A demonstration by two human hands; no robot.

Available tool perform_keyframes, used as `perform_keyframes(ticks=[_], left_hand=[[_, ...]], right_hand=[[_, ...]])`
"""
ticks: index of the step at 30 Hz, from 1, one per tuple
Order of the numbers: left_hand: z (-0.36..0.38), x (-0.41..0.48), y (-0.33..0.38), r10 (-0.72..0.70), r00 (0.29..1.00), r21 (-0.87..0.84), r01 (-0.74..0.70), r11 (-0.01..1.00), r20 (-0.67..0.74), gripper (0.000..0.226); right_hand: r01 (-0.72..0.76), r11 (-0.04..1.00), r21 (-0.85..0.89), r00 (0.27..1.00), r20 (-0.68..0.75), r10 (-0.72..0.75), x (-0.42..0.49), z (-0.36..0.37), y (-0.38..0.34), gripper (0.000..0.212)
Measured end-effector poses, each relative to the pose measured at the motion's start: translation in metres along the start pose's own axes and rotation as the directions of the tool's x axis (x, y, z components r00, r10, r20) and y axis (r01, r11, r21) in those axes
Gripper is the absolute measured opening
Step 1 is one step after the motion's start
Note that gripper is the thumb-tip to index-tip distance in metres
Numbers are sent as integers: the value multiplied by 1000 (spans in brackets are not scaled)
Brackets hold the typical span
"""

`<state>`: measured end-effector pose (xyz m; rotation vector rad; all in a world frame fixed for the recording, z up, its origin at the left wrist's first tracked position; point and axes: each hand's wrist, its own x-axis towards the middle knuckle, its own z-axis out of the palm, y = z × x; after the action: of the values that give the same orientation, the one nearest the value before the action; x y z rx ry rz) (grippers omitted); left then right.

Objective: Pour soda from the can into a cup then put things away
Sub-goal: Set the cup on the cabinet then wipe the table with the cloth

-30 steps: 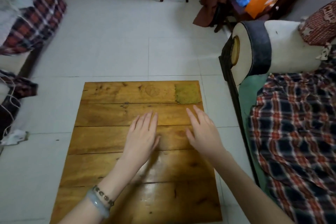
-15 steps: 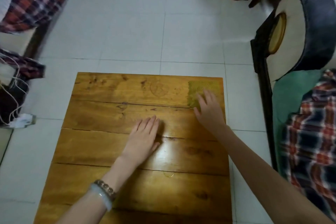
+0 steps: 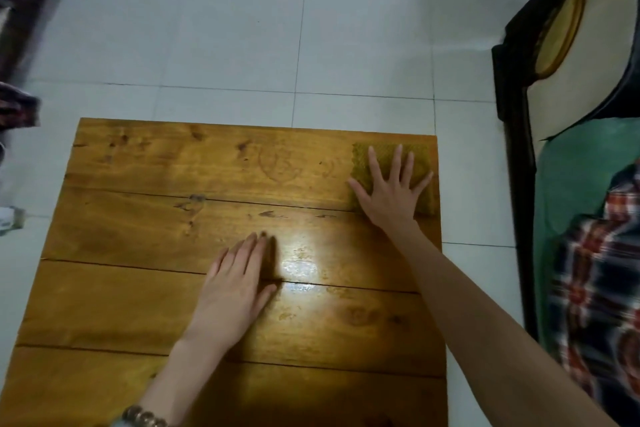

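Squarely at the table's (image 3: 138, 288) far-right corner, right hand (image 3: 389, 191) presses the cloth (image 3: 423, 154).

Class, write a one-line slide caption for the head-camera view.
Right hand rests flat on a yellow-green cloth at the wooden table far right corner; left hand flat mid-table.

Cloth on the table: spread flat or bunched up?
Spread flat: the cloth lies square at the table corner under the flat right hand.

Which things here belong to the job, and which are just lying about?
Job: right hand, flat on the cloth; left hand, flat on the table. No can or cup in view.
Lying about: plaid blanket, round cushion.
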<state>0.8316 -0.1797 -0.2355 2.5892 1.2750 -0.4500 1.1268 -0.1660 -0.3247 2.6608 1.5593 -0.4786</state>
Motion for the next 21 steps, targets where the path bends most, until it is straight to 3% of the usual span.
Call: perform_keyframes(ticks=[10, 15, 21], left_hand=[[-9, -1, 9, 33, 999, 4, -33, 999, -15, 68], [-5, -23, 2, 16, 1000, 20, -17, 1000, 16, 70], [9, -56, -5, -32, 998, -12, 33, 999, 56, 74]], right_hand=[[-20, 1000, 24, 997, -69, 22, 1, 4, -3, 54], [75, 926, 371, 995, -92, -44, -15, -2, 5, 45], [212, 873, 440, 972, -6, -233, -83, 10, 0, 52]])
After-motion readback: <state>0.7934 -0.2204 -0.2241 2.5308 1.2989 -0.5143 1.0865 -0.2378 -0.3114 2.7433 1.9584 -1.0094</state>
